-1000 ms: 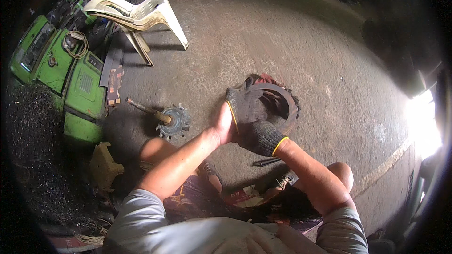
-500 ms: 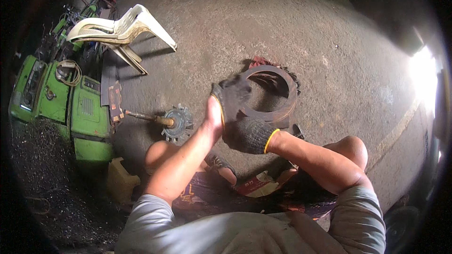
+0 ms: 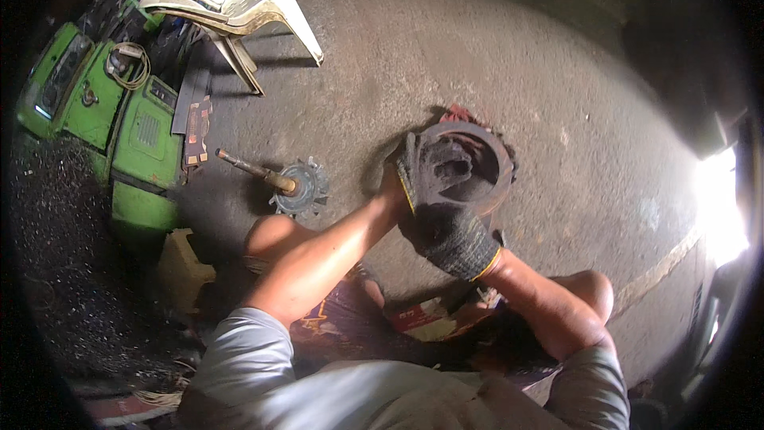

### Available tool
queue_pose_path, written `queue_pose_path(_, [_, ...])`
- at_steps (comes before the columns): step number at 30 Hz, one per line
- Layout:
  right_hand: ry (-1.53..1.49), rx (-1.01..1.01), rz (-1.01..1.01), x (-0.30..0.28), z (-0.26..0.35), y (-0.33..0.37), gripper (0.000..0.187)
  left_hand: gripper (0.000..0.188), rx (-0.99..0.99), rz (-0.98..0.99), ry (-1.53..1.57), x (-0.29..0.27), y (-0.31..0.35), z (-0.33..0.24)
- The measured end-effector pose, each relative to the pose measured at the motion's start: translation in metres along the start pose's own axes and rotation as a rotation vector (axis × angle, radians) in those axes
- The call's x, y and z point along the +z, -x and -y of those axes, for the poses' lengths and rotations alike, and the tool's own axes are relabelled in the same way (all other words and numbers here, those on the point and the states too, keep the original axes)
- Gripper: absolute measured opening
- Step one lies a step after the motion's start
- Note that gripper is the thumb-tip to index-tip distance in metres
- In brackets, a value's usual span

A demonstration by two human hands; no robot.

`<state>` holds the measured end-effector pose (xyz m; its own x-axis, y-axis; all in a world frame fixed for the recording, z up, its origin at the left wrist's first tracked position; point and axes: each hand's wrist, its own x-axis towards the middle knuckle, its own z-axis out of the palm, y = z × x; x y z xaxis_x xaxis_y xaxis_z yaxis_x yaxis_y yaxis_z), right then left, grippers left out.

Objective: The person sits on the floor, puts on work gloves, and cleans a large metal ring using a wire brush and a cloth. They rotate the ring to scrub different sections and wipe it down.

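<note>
My left hand (image 3: pixel 434 171), in a dark knit glove, is over the left part of a thick dark metal ring (image 3: pixel 503 161) on the floor. Its fingers look bent, but glove and ring blend, so their grip is unclear. Pressed against the lower side of that hand is my right hand (image 3: pixel 460 240), in a dark glove with a yellow cuff. Its fingers are curled and closed; what is inside them is hidden. A red cloth (image 3: pixel 459 114) shows at the ring's far edge. Left of my hands lies a toothed metal wheel (image 3: pixel 305 189) on a rusty shaft (image 3: pixel 253 170).
Stacked white plastic chairs (image 3: pixel 239 4) stand at the far left. Beside them is a green machine (image 3: pixel 147 131) with a coiled cable, and dark metal shavings (image 3: pixel 72 247) are heaped near it. A yellowish container (image 3: pixel 185 267) sits by my left knee. Bright light enters at the right.
Both hands have moved right and now overlap the ring's left part. My left fingers have gone from the ring's edge to over its opening. The whole view has shifted slightly.
</note>
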<state>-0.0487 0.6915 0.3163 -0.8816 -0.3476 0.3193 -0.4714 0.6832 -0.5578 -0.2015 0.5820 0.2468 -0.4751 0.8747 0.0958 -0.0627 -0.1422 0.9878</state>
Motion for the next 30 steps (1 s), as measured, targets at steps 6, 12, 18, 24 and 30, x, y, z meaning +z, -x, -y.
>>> queue_pose_path(6, [0.024, -0.097, 0.038, 0.020, -0.030, -0.010, 0.024, 0.067, -0.356, -0.362, 0.690, 0.005, -0.004, -0.043])
queue_pose_path(12, [0.059, -0.034, 0.075, 0.024, -0.024, -0.017, 0.025, 0.059, -0.267, -0.345, 0.995, -0.005, -0.016, -0.039])
queue_pose_path(18, [0.354, -0.265, 0.033, 0.023, -0.012, -0.024, 0.021, 0.057, -0.323, -0.181, 0.700, 0.002, -0.004, -0.030])
queue_pose_path(24, [-0.034, -0.112, -0.106, 0.038, -0.006, -0.018, 0.020, 0.052, -0.298, -0.190, 0.995, -0.003, -0.002, -0.049])
queue_pose_path(30, [-0.045, 0.085, 0.242, 0.026, -0.010, -0.022, 0.022, 0.064, -0.162, 0.060, 0.306, 0.004, -0.005, -0.055])
